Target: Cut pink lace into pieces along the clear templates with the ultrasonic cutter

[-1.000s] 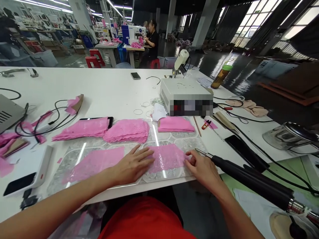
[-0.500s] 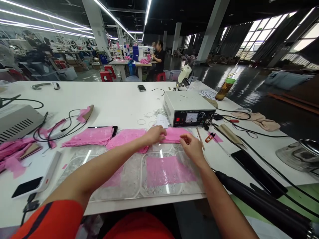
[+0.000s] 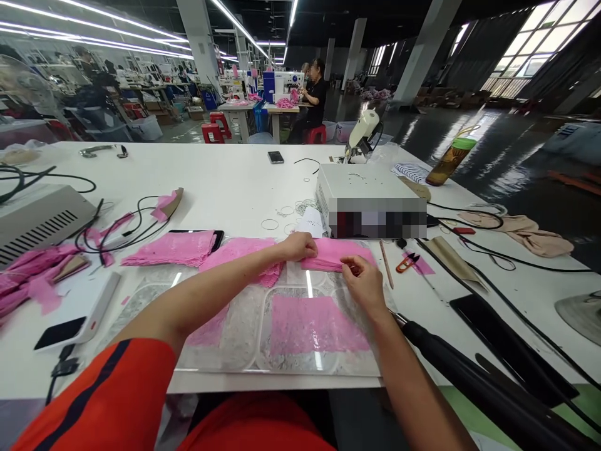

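A stack of thin pink fabric pieces point(image 3: 325, 255) lies on the back part of a clear plastic sheet point(image 3: 239, 354). My left hand point(image 3: 298, 247) is at the stack's left end, its fingers bent and closed on the fabric. At the front edge, further right, my right hand point(image 3: 364, 282) pinches the fabric between thumb and fingers. How many layers each hand holds is hidden. Nearer to me, a flat pink fabric piece point(image 3: 310, 324) shows on the clear sheet. Two more pink piles, a middle one point(image 3: 239, 258) and a left one point(image 3: 173, 249), lie left of my left hand.
Behind the stack stands a grey control box point(image 3: 370, 181). Orange thread snips point(image 3: 407, 262) and a brown stick point(image 3: 387, 265) lie to the right. A black-handled tool point(image 3: 451, 360) with a cable reaches in beside my right forearm. A white power bank point(image 3: 89, 313) lies left.
The view has shifted a little, so the background sits further right. Both hands stay at the same pink stack, with only slight finger movement.
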A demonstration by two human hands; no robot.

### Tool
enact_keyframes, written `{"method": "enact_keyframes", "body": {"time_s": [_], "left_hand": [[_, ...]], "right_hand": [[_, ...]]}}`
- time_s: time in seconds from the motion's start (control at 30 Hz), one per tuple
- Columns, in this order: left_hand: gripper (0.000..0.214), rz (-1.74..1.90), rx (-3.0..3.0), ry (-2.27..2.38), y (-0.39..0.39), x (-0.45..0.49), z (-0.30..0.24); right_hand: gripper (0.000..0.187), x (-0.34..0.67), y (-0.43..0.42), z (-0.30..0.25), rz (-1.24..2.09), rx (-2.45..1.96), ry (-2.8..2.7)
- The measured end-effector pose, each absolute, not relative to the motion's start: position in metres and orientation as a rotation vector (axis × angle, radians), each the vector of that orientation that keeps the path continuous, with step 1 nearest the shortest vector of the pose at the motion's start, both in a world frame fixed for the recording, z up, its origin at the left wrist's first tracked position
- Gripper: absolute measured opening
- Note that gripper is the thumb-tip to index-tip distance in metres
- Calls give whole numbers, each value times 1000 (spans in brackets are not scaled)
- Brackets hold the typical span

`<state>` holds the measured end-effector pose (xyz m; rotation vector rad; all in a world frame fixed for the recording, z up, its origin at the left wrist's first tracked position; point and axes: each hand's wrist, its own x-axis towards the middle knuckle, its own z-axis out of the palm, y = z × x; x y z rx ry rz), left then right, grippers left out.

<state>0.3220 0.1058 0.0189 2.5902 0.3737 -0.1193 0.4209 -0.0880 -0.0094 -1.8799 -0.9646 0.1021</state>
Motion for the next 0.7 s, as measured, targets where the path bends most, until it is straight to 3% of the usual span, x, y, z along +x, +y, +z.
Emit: {"method": "enact_keyframes", "body": {"time_s": [0.27, 0.5, 0.7], "left_hand": [[23, -54, 2562, 348, 113, 324, 34], [15, 62, 2569, 245, 111, 313, 58], [12, -51, 2517, 196, 85, 268, 68]], "right_hand": [[27, 416, -77, -15, -161, -2014, -1077], [17, 420, -74, -10, -312, -2171, -1052], [14, 404, -103, -8, -441, -2136, -1270]]}}
